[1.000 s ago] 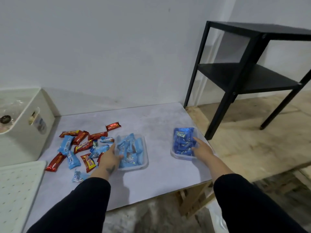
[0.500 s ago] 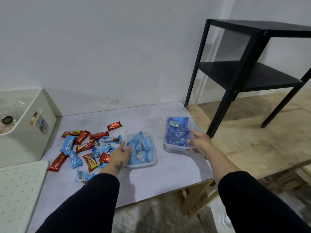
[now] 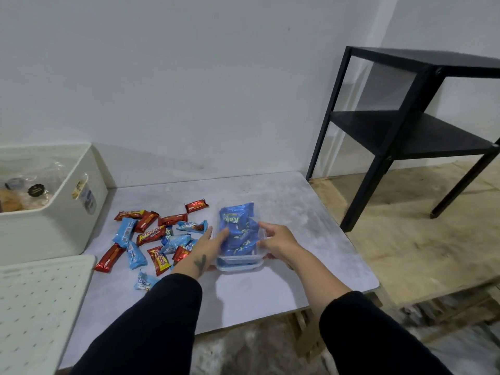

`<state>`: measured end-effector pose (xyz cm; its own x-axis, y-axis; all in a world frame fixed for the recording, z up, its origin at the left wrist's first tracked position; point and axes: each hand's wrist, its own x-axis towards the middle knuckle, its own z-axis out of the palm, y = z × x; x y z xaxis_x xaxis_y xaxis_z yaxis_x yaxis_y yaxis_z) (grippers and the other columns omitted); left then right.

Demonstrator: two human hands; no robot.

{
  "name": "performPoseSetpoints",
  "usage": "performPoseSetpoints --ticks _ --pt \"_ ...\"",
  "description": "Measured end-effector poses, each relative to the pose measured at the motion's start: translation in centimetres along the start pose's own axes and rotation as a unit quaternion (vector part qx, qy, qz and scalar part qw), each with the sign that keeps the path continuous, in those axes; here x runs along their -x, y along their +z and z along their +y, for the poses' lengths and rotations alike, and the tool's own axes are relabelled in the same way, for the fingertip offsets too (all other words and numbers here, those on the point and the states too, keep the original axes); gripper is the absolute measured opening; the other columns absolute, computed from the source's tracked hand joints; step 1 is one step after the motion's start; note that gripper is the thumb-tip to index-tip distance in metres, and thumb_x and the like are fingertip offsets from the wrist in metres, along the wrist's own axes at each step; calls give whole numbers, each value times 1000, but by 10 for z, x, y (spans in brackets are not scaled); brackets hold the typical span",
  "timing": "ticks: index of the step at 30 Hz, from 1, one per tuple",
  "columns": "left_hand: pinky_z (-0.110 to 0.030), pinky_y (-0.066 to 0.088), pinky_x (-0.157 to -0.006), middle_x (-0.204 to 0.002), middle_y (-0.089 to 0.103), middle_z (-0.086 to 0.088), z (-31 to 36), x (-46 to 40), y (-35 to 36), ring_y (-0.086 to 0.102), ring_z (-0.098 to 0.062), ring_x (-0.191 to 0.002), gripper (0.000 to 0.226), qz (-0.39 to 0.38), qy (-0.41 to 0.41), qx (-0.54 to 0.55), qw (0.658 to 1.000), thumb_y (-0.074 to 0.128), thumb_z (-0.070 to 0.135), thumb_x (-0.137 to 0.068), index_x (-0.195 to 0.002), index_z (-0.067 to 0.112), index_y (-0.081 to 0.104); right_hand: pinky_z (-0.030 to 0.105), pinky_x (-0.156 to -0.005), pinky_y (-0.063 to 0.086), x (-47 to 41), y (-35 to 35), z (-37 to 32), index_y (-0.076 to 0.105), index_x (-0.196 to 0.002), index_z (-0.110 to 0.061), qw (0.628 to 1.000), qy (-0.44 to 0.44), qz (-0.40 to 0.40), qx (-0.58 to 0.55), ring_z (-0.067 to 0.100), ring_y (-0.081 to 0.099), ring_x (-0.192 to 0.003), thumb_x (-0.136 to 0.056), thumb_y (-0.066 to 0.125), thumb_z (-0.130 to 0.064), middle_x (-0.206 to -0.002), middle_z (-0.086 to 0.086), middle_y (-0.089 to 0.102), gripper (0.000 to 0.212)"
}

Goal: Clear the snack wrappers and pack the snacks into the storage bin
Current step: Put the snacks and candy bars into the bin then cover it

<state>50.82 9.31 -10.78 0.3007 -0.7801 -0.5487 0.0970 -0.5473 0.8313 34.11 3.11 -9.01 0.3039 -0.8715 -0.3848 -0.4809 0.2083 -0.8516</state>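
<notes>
A clear plastic container (image 3: pixel 260 212) filled with dark blue snack packs (image 3: pixel 238 228) sits stacked on a second clear container (image 3: pixel 239 265) on the grey table (image 3: pixel 284 280). My right hand (image 3: pixel 278 239) grips the top container's right side. My left hand (image 3: pixel 208 244) clasps the stack's left side, fingertips on the blue packs. What the lower container holds is mostly hidden. Several loose red and light blue snack packs (image 3: pixel 151 234) lie scattered to the left. The white storage bin (image 3: pixel 54 226) stands at the table's far left with bagged snacks inside.
A white perforated lid (image 3: pixel 40 307) lies at the near left, beside the bin. A black metal shelf unit (image 3: pixel 405 131) stands on the wooden floor to the right of the table. The table's front edge runs just beyond my sleeves.
My right hand lifted the container of dark blue packs, carried it left and set it on top of the container by my left hand. My left hand shifted onto the stack's side.
</notes>
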Motion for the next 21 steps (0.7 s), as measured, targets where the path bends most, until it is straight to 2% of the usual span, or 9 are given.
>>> performPoseSetpoints --ticks 1,3,6,8,11,15,18,20,21 --pt "-53 51 -92 -142 45 -5 -1 2 0 55 -27 -111 79 6 18 -2 1000 58 53 -86 -150 36 15 30 -76 53 -2 2 0 48 -139 -22 1000 -7 0 15 20 56 -95 -87 62 -3 -124 8 55 57" --pt "-53 51 -89 -140 48 -7 -3 4 1 55 -26 -106 81 5 48 2 999 58 39 -91 -149 43 2 32 -91 48 -5 4 -2 48 -138 -25 999 -22 1 30 20 53 -108 -88 64 -15 -133 8 51 54" --pt "-51 54 -86 -139 50 -7 -4 3 1 58 -24 -104 78 -8 67 -2 998 57 37 -92 -148 47 4 31 -95 44 -10 8 -7 39 -143 -31 999 -40 -14 14 21 46 -129 -94 56 -25 -144 0 43 52" --pt "-51 54 -86 -138 50 -7 -4 0 -1 60 -24 -102 76 -9 66 -1 998 57 36 -92 -148 46 7 26 -94 44 -14 13 -7 34 -145 -31 999 -31 -31 -4 21 47 -129 -96 54 -23 -149 1 40 54" --pt "-51 54 -86 -136 53 -9 -3 2 -2 61 -22 -99 77 -10 68 2 998 58 34 -91 -148 45 8 24 -85 46 -17 18 -4 34 -146 -31 999 -22 -41 -29 19 54 -115 -95 56 -17 -147 4 43 57" --pt "-43 56 -85 -138 51 -8 3 4 -13 61 -23 -103 75 -2 93 -9 996 60 31 -90 -149 39 14 27 -89 47 -18 20 -16 32 -147 -30 998 -26 -52 -19 22 54 -121 -92 61 -16 -145 5 45 64" --pt "-36 56 -84 -123 60 -6 19 12 -29 64 -21 -97 72 15 136 -16 991 60 27 -91 -149 35 18 30 -94 49 -19 22 -41 26 -148 -33 997 -42 -58 -8 21 57 -116 -90 64 -18 -143 6 49 71" --pt "-28 55 -76 -125 57 -3 35 21 -47 62 -20 -98 73 37 153 -18 987 59 28 -92 -149 35 15 30 -82 51 -18 28 -67 23 -149 -34 996 -58 -67 -10 20 57 -107 -89 65 -19 -140 5 51 75" --pt "-30 56 -77 -130 54 -2 44 26 -57 61 -21 -103 75 46 160 -18 986 60 30 -92 -149 37 13 28 -74 51 -17 33 -82 21 -149 -35 995 -67 -74 -11 20 57 -105 -89 65 -20 -139 5 52 77"
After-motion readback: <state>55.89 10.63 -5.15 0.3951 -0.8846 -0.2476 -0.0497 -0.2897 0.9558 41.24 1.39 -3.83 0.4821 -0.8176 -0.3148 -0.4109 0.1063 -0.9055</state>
